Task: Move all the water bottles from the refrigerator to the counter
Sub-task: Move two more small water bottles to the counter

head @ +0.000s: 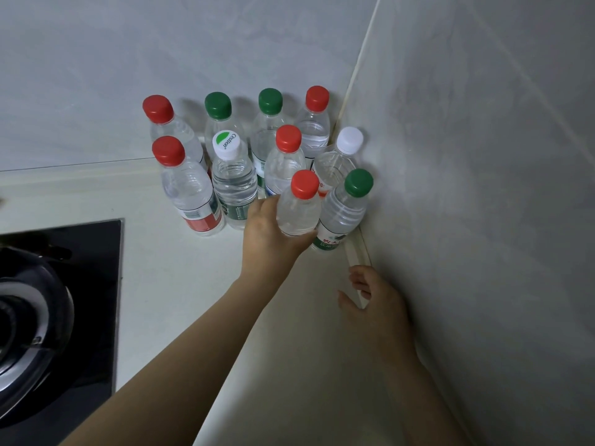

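Several clear water bottles with red, green and white caps stand grouped in the counter corner, among them a white-capped bottle point(233, 178). My left hand point(267, 233) grips a red-capped bottle point(299, 207) at the front of the group, next to a green-capped bottle point(346, 210) by the right wall. The held bottle's base is hidden by my fingers. My right hand point(373, 297) hovers lower right near the wall, fingers loosely curled and holding nothing.
The white counter point(180, 278) meets grey tiled walls behind and to the right. A black gas hob point(96, 284) with a burner point(25, 323) lies at the left.
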The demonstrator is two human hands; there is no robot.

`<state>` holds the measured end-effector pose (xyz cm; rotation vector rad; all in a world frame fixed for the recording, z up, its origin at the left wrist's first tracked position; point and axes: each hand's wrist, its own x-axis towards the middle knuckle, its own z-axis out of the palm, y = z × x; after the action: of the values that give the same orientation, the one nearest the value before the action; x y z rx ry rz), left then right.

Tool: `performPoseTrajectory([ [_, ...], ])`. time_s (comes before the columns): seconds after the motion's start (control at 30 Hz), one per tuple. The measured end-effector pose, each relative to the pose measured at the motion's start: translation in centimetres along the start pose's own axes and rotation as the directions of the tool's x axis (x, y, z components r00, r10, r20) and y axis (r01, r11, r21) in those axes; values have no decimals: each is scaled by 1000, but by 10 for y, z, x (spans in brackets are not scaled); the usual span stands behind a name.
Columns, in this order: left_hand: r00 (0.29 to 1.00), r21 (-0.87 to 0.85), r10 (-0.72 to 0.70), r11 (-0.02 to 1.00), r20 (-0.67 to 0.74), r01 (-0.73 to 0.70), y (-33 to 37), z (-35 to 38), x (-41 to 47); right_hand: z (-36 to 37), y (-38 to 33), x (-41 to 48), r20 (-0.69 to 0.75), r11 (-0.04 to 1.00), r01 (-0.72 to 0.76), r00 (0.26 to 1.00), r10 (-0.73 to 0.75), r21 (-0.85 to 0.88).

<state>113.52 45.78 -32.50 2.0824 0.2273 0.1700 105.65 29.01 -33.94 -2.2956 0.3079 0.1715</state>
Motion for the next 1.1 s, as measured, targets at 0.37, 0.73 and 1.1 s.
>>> performPoseTrajectory([
  [0.37, 991, 116, -117, 987, 64, 109, -7, -17, -18, -8, -10, -6, -12, 999, 40, 999, -41, -29],
  [0.73, 988, 140, -82, 988, 128, 64, 7, -75, -64, -21, -36, -21, -33, 993, 113, 993, -115, -34],
  [1.1, 988, 117, 149, 981, 30, -152, 59, -163, -87, -67, -130, -62, -119, 940, 338, 936, -331, 51],
])
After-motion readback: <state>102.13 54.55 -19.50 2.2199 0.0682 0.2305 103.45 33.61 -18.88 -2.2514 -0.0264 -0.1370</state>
